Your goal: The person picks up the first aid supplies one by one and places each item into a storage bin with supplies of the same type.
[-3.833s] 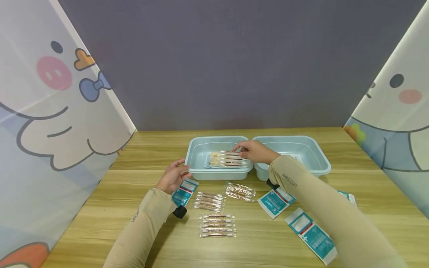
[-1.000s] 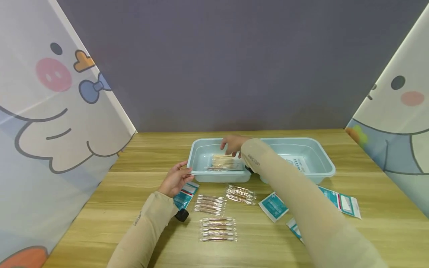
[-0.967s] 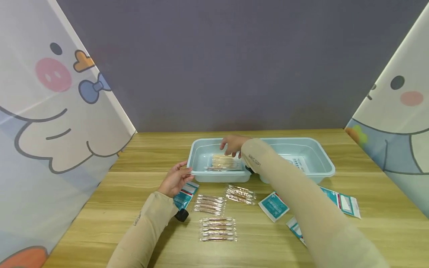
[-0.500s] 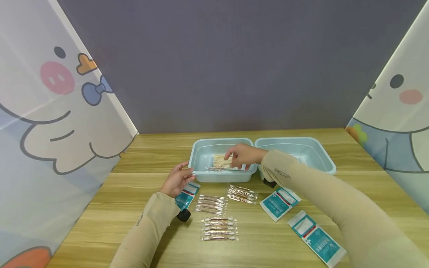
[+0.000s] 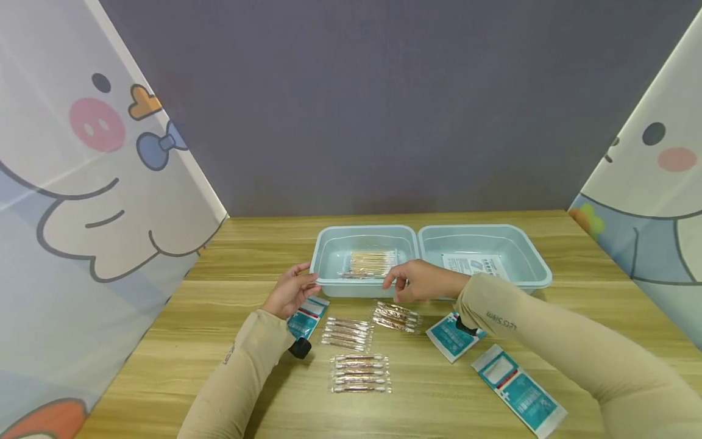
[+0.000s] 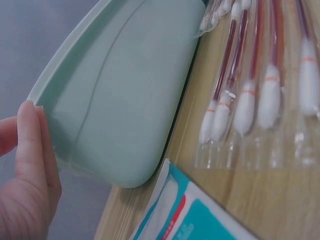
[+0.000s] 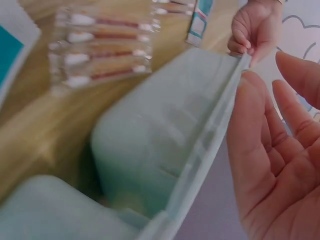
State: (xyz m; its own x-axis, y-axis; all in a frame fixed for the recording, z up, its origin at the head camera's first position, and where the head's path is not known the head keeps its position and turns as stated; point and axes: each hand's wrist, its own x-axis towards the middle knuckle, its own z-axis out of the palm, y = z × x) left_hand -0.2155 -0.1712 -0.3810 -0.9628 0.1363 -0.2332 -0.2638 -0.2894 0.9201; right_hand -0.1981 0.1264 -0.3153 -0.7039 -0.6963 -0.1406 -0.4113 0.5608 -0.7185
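At the left rim of the left light-blue plastic basin [image 5: 340, 290], my left hand [image 5: 287, 292] pinches the edge with thumb and fingers. My right hand [image 5: 419, 281] hovers at that basin's front right corner, fingers loosely bent and holding nothing; the right wrist view shows its fingertips close to the rim. Inside the left basin lie clear packs of cotton swabs [image 5: 372, 263] with pale sticks. Before the basins sit three clear packs of brown-filled swabs: a tilted pack [image 5: 396, 317], a left pack [image 5: 347, 334] and a front pack [image 5: 360, 373].
The right light-blue basin [image 5: 531, 268] holds a white printed packet [image 5: 474, 264]. Teal-and-white packets lie about: one packet [image 5: 307, 317] beside my left wrist, another [image 5: 454, 336] under my right forearm, a third [image 5: 519, 390] nearer the front right. A dark panel rises behind the wooden table [image 5: 263, 244].
My right hand, which held a brown swab pack over the left basin at first, has moved out of it toward the front right, fingers now holding nothing. My left hand stays at the rim.
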